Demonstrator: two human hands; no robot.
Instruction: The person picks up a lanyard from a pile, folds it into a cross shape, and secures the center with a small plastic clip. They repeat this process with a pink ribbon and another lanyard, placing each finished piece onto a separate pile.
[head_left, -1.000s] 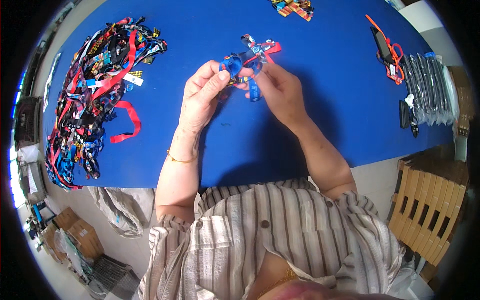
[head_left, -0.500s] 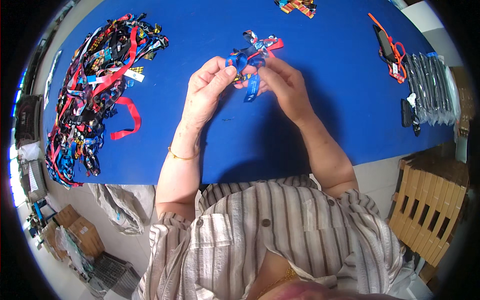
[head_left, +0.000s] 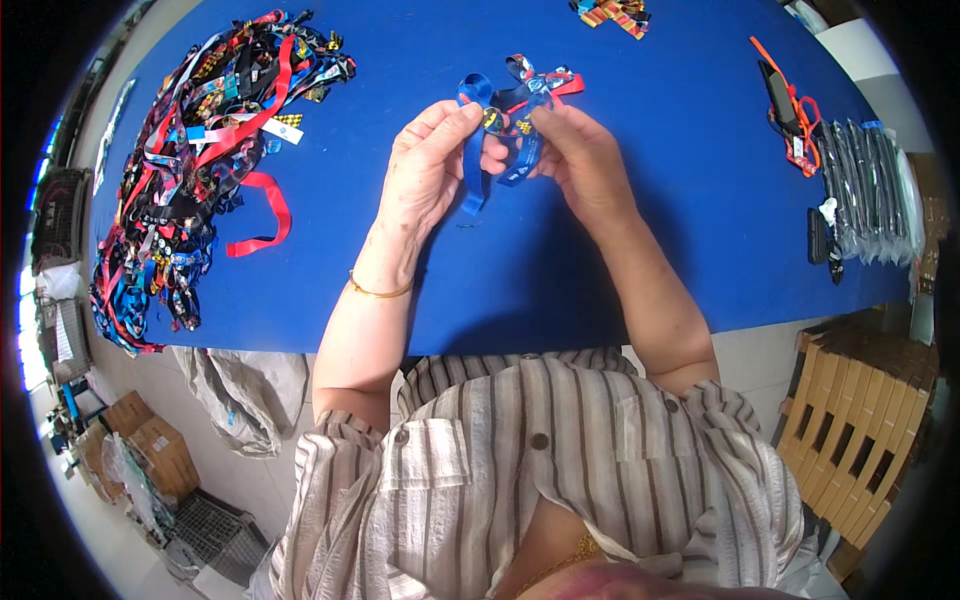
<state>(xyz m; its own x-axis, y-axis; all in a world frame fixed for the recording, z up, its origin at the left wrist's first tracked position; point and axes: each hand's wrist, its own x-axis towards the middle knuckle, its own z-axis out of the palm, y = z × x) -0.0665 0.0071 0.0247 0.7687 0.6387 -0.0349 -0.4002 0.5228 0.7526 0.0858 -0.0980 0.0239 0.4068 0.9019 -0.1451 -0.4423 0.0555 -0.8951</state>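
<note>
Over the blue tabletop I hold a blue printed ribbon strap between both hands. My left hand pinches it with thumb and fingers; a loop stands up above the thumb and one end hangs below. My right hand is closed on another stretch of it, near a yellow printed emblem. Parts of the strap are hidden behind my fingers. Just beyond my hands lies a small bunch of printed straps in red, white and dark colours; I cannot tell whether it touches the blue one.
A large heap of mixed straps covers the table's left side, with a red strap curling out. At the right are orange-handled scissors and plastic-wrapped dark packets. Orange patterned strips lie at the far edge.
My hands have drawn slightly apart, and the blue strap is spread more openly, with its loop raised and a longer end hanging by my left hand. The whole view has shifted a little.
</note>
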